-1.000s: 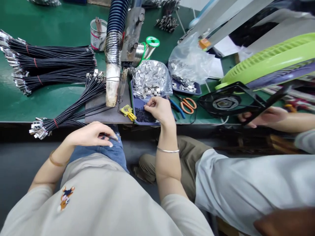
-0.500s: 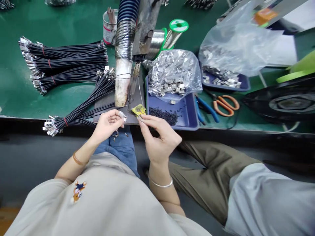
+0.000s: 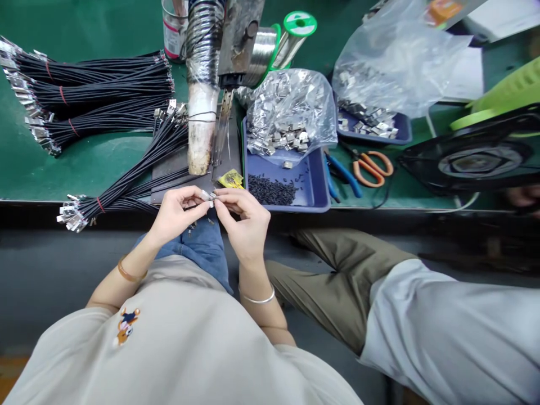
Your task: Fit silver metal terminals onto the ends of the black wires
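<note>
Pinched between the thumb and fingers of my left hand (image 3: 177, 214) is a small silvery metal connector (image 3: 206, 195). Fingertips of my right hand (image 3: 247, 222) meet it from the other side; they are closed on a tiny part too small to make out. Both hands are at the front edge of a dark plate (image 3: 162, 191), over my lap. Just behind the right fingers lies a yellow label-like piece (image 3: 231, 179). Beyond the hands, a soldering-iron-like fixture (image 3: 239, 48) points down beside a taped hose (image 3: 199, 129).
Left, black cable bundles (image 3: 101, 115) with metal ends lie on the green table (image 3: 122, 152). A purple tray (image 3: 318, 194) holds bagged connectors (image 3: 291, 112) and small black pieces (image 3: 272, 190). Farther right are blue-handled pliers (image 3: 343, 175), orange-handled scissors (image 3: 373, 167), a fan (image 3: 476, 160) and a seated co-worker.
My right hand has moved left from beside the yellow piece to my left fingertips. My left hand keeps the connector. The whole view has shifted slightly.
</note>
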Tool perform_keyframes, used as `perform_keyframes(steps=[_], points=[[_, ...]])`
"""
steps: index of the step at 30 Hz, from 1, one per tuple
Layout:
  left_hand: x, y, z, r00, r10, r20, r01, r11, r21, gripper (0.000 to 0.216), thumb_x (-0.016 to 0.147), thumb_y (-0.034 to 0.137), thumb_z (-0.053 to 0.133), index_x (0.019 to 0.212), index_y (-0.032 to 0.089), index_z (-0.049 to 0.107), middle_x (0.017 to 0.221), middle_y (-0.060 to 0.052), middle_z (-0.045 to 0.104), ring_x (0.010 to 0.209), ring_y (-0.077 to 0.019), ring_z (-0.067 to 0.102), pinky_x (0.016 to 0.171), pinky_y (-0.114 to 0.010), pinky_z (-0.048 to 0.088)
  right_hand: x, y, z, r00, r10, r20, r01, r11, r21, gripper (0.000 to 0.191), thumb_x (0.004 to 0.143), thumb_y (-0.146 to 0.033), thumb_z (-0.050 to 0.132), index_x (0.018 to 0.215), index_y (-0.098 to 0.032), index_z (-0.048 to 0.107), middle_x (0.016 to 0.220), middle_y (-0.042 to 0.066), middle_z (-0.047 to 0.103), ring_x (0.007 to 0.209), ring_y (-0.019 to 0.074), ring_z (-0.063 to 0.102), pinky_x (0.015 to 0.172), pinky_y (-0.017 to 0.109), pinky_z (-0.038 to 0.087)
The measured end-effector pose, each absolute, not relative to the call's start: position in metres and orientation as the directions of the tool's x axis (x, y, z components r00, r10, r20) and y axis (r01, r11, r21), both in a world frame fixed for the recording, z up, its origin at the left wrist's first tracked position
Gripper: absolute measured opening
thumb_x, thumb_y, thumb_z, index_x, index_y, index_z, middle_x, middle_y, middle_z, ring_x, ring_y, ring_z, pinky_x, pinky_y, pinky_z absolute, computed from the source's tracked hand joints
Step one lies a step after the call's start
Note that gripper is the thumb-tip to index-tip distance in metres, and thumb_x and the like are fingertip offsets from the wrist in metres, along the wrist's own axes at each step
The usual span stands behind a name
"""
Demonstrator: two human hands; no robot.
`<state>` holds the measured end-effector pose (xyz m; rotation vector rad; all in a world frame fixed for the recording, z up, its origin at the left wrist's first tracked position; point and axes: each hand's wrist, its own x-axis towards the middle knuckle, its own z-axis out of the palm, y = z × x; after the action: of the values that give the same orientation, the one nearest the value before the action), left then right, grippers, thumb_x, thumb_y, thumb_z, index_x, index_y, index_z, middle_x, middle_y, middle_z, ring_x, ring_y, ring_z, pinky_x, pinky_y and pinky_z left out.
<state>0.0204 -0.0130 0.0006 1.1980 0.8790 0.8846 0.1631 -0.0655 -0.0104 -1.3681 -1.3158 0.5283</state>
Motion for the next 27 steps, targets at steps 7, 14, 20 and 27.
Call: perform_keyframes(steps=[7,14,20,27], points=[[0.0193,-0.0202,0.0002,0.380,0.923,-0.058,-0.013,0.068,0.998,0.018,0.079,0.029,0.073,0.078,0.014,0.065,0.064,0.001,0.061,0.058,-0.0080,0.056,0.058,-0.019,0.047,0.1602,-0.0668,-0.0120,0.196,0.802,0.564,0.601,0.356,-0.715,0.009,0.088,-0.013,0.066,0.083,-0.021,0.068,0.094,0.006,0.077,0.090,0.0183,0.075,0.082,0.033,0.063],[0.0154,-0.0182,-0.0004,0.425,0.901,-0.089,-0.081,0.136,0.987,0.025,0.077,0.036,0.077,0.077,0.014,0.064,0.062,0.002,0.059,0.053,-0.0073,0.054,0.055,-0.018,0.047,0.1574,-0.0714,-0.0158,0.258,0.769,0.585,0.565,0.371,-0.737,0.009,0.092,-0.016,0.063,0.091,-0.023,0.069,0.095,0.004,0.077,0.091,0.0180,0.075,0.084,0.035,0.063],[0.0156,-0.0177,0.0019,0.451,0.883,-0.132,-0.059,0.177,0.982,0.020,0.072,0.032,0.076,0.072,0.012,0.072,0.061,0.000,0.064,0.054,-0.0079,0.051,0.052,-0.020,0.042,0.1562,-0.0750,-0.0135,0.355,0.841,0.408,0.308,0.307,-0.900,0.010,0.099,-0.026,0.055,0.092,-0.022,0.061,0.101,0.005,0.076,0.083,0.0161,0.077,0.077,0.031,0.064],[0.0222,-0.0147,0.0025,0.358,0.920,-0.158,-0.127,0.216,0.968,0.013,0.062,0.023,0.074,0.060,0.013,0.066,0.057,0.002,0.060,0.051,-0.0060,0.045,0.050,-0.019,0.035,0.1594,-0.0736,-0.0110,0.320,0.697,0.642,0.591,0.382,-0.710,0.007,0.089,-0.018,0.069,0.088,-0.024,0.067,0.091,0.002,0.077,0.082,0.0168,0.076,0.074,0.030,0.064]])
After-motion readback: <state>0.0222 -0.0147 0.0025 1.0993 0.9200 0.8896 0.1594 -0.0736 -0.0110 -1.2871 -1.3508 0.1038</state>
